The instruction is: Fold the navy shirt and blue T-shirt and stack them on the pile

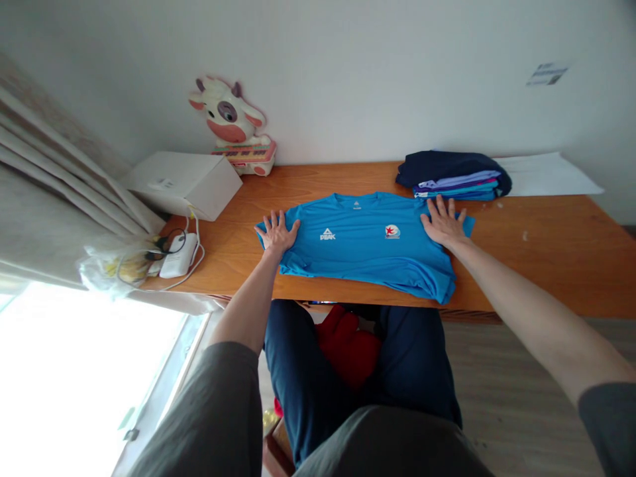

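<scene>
A blue T-shirt [355, 245] lies front side up on the wooden table, its collar toward the wall and its lower part bunched near the table's front edge. White lettering and a small round emblem show on its chest. My left hand [278, 233] rests flat on the left sleeve with fingers spread. On the opposite sleeve, my right hand [444, 222] is pressed down, fingers also apart. Just beyond the right fingertips sits a stack of folded clothes [454, 173], dark navy on top with purple and blue layers below.
On the wooden table [536, 258], a white box [186, 182] stands left, beside a cow-shaped toy keyboard [238, 129]. A white power strip [179, 255] with cables and a clear plastic bag [116, 268] lie near the curtain. White paper [549, 173] lies behind, at right.
</scene>
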